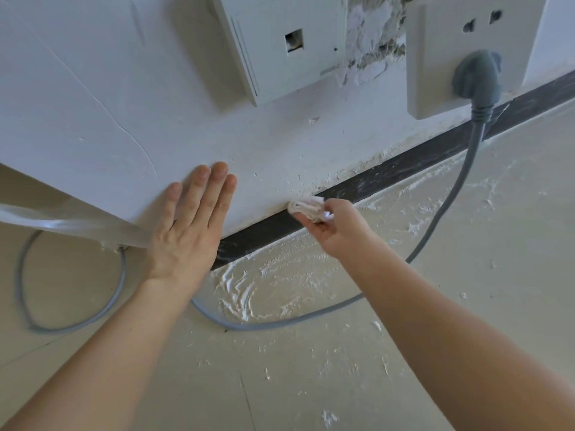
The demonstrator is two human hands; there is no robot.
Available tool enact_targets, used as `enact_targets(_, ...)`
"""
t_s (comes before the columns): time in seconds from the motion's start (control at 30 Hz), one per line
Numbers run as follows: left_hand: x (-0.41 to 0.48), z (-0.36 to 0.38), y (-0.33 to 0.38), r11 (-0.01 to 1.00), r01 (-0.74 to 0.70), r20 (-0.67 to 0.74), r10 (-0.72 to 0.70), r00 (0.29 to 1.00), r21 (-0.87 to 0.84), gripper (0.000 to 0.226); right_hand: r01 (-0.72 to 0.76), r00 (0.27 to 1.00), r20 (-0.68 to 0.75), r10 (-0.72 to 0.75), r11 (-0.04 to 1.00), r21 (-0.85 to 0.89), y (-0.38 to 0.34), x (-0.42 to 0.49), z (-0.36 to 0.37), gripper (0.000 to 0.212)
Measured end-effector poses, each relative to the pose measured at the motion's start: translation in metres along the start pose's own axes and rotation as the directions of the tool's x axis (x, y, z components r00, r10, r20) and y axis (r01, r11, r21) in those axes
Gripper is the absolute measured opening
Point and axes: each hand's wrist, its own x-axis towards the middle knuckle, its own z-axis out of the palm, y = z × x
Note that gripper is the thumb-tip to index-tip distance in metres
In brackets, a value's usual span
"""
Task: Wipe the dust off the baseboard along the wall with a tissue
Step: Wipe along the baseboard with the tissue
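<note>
Rests the left hand [186, 225] flat on the white wall [124, 104], fingers straight and together, just above the dark baseboard [404, 166]. Pinches a crumpled white tissue [306, 208] in the right hand [336, 227], touching the baseboard's top edge. Farther right, a grey plug [477, 76] in a socket [435, 57], cable [451, 194] looping across the dusty floor [466, 275].

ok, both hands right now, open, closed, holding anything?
Left hand: open, fingers straight, flat against the wall.
Right hand: fingers pinch a crumpled tissue at the top edge of the baseboard.
</note>
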Motion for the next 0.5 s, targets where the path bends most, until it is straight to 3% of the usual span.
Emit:
enact_targets(0.1, 0.013, -0.007, 0.013, 0.995, -0.092, -0.027, 0.092, 0.995, -0.028, 0.090, 0.120, 0.991, 0.042, -0.130, 0.974, 0.194, -0.014, -0.008, -0.027, 0.025)
enact_targets(0.17, 0.028, -0.012, 0.027, 0.986, -0.163, -0.059, 0.160, 0.985, -0.049, 0.088, 0.117, 0.993, -0.006, -0.119, 0.962, 0.246, -0.011, -0.008, -0.041, 0.032)
enact_targets(0.27, 0.050, -0.017, 0.046, 0.980, -0.195, -0.077, 0.193, 0.978, -0.023, 0.084, -0.045, 0.998, -0.055, 0.042, 0.997, -0.062, 0.015, 0.000, -0.042, 0.035)
enact_targets(0.33, 0.056, -0.015, 0.054, 0.985, -0.170, -0.085, 0.170, 0.982, 0.005, 0.078, -0.124, 0.992, -0.049, 0.115, 0.958, -0.257, 0.034, 0.008, -0.034, 0.038)
enact_targets(0.4, 0.054, -0.012, 0.057, 0.986, -0.161, -0.069, 0.164, 0.984, 0.049, 0.069, -0.132, 0.990, -0.094, 0.108, 0.940, -0.314, 0.039, 0.017, -0.025, 0.039)
enact_targets(0.5, 0.052, -0.008, 0.052, 0.986, -0.151, -0.059, 0.155, 0.986, 0.069, 0.060, -0.096, 0.986, -0.154, 0.061, 0.967, -0.235, 0.017, 0.026, -0.015, 0.035)
